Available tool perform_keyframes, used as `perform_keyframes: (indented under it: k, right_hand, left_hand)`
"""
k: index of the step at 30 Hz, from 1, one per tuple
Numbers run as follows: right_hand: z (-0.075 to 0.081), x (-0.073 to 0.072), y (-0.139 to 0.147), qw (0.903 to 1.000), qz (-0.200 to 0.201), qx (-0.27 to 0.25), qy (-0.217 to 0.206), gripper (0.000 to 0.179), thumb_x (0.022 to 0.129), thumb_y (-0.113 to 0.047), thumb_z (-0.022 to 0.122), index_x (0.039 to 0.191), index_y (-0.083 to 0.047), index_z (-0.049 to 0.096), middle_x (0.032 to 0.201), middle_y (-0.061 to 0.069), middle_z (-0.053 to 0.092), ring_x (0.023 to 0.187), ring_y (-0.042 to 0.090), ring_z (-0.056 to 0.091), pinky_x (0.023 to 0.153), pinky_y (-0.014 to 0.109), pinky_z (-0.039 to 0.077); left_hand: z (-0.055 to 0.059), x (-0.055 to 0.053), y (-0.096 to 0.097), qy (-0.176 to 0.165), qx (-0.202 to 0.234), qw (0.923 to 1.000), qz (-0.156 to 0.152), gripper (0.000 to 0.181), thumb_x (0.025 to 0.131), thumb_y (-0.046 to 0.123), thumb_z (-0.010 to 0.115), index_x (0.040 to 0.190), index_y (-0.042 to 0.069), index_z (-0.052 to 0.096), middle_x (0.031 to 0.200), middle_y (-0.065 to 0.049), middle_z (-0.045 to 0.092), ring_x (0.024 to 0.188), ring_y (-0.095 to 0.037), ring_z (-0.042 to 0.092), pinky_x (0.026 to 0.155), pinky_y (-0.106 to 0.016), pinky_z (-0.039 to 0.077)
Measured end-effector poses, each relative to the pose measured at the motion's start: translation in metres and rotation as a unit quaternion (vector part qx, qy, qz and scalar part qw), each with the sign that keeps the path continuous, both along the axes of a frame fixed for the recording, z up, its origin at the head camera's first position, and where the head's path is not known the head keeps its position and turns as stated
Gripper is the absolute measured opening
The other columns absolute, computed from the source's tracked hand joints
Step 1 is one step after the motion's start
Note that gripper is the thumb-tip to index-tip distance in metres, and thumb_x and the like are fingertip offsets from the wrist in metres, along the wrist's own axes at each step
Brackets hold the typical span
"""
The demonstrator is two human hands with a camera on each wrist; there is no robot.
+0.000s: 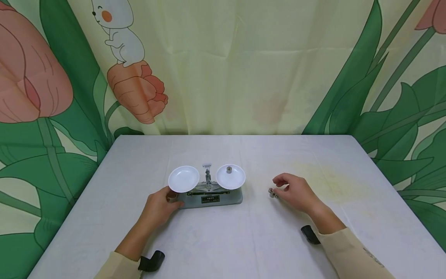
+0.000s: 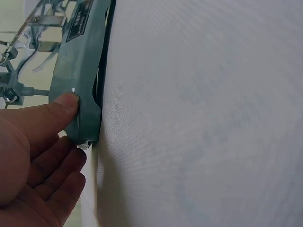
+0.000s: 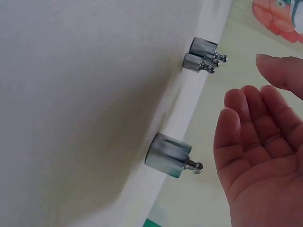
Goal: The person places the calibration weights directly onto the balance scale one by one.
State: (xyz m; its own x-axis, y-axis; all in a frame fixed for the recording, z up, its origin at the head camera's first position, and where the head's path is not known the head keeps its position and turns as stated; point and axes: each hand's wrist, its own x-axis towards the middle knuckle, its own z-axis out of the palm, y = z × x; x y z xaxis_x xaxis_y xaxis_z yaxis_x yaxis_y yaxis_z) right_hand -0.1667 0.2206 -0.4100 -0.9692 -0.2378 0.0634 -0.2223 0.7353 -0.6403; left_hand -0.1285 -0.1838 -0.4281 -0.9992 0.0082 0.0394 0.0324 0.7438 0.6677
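Observation:
A grey balance scale (image 1: 223, 197) stands on the table with two white pans. The left pan (image 1: 183, 179) holds nothing, while a small metal weight (image 1: 229, 169) sits on the right pan (image 1: 231, 181). My left hand (image 1: 160, 207) grips the left end of the base, thumb (image 2: 66, 105) on its front face and the index finger hidden behind it. Over a few loose weights (image 1: 271, 192), my right hand (image 1: 296, 193) hovers with loosely bent fingers and nothing in them. In the right wrist view a large knobbed weight (image 3: 168, 155) stands apart from a cluster of smaller ones (image 3: 201, 56).
A white cloth covers the table (image 1: 209, 244). Behind it hangs a curtain (image 1: 237, 77) printed with flowers, leaves and a white cartoon animal. Black wrist devices (image 1: 152, 261) show by both sleeves.

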Motion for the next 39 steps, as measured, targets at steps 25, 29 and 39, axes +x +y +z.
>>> perform_keyframes:
  k: [25,29,39]
  right_hand:
    - [-0.0092,0.0017,-0.0017,0.9957,0.023,0.081,-0.038,0.012,0.086,0.001,0.070,0.096,-0.005,0.067,0.086,-0.002,0.065,0.080,0.016,0.058,0.075,0.037,0.052]
    - [-0.0097,0.0017,-0.0015,0.9956,0.030,0.087,-0.021,0.011,0.086,0.002,0.068,0.092,-0.007,0.066,0.081,-0.003,0.062,0.075,0.014,0.055,0.070,0.034,0.050]
    - [-0.0093,0.0048,-0.0032,0.9950,0.033,0.094,-0.003,0.011,0.085,0.003,0.067,0.088,-0.007,0.065,0.078,-0.004,0.061,0.073,0.013,0.055,0.067,0.033,0.050]
  left_hand:
    - [-0.0003,-0.0018,-0.0007,-0.005,0.005,1.0000,0.001,0.046,0.079,0.008,0.084,0.120,-0.002,0.066,0.110,-0.016,0.071,0.107,-0.036,0.065,0.092,-0.054,0.052]
    - [-0.0002,-0.0018,-0.0002,-0.004,0.006,1.0000,0.000,0.047,0.078,0.007,0.084,0.121,-0.002,0.065,0.112,-0.016,0.071,0.107,-0.037,0.065,0.093,-0.055,0.051]
    - [-0.0021,-0.0024,-0.0003,-0.005,0.004,1.0000,-0.001,0.047,0.078,0.008,0.084,0.120,-0.002,0.065,0.111,-0.017,0.071,0.107,-0.037,0.065,0.093,-0.055,0.051]
